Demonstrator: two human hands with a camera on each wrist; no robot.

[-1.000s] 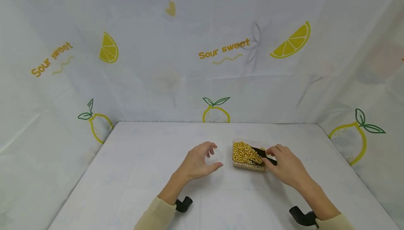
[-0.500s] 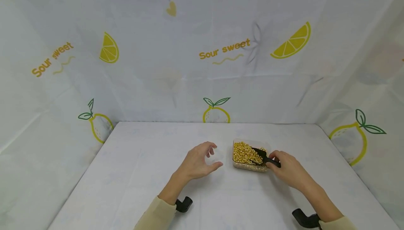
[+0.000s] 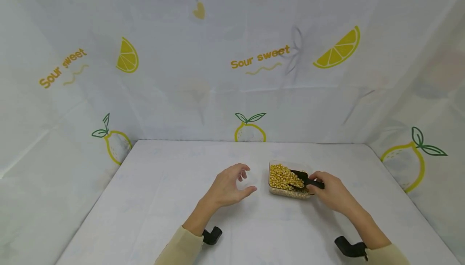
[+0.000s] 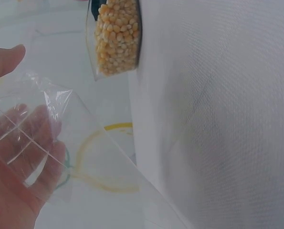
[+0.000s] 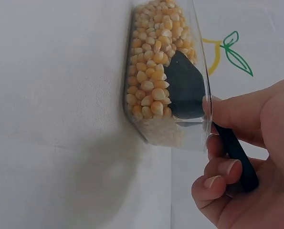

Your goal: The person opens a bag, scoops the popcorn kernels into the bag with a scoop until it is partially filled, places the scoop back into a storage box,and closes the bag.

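Observation:
A clear box of yellow corn kernels stands on the white table. My right hand pinches the handle of a small black scoop at the box's right side. In the right wrist view the scoop's blade sits among the kernels behind the clear wall, and its handle runs out over the rim. To the left of the box, my left hand holds a clear plastic bag, thumb and fingers curved and well apart. The bag barely shows in the head view.
White cloth printed with lemons hangs as walls behind and at both sides. A black curved piece sits at the left wrist and another at the right. The white tabletop stretches left of the box.
My right hand has shifted slightly right along the scoop's handle, and the handle has moved a little right with its blade still in the kernels. My left hand stays in place.

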